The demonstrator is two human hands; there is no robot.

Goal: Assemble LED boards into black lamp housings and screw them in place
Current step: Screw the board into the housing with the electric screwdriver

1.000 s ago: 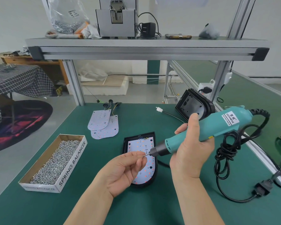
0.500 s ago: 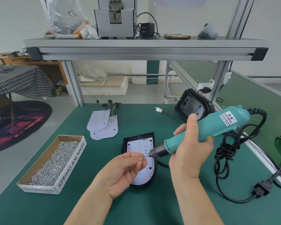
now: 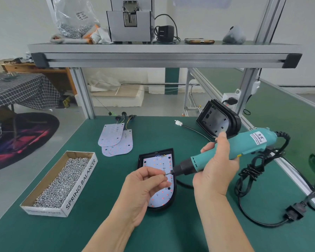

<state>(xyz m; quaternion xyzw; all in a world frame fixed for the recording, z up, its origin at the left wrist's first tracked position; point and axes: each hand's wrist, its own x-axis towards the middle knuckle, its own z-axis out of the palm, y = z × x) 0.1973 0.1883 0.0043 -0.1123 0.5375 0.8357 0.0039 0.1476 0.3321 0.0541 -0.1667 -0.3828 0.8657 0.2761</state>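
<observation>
LED board (image 3: 157, 163) sits in the black lamp housing (image 3: 140, 158) at the near middle of the green worktop (image 3: 171, 231). Our left hand (image 3: 144, 190) pinches a tiny screw (image 3: 165, 173) at the bit tip; our right hand (image 3: 216, 171) wraps its grip round the teal screwdriver (image 3: 244, 144) just above.

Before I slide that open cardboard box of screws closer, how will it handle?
Probably heavy for its size: the box is heaped with metal screws. Low and long, it should slide rather than tip. With no lid and thin cardboard walls, a jerk could spill some.
</observation>
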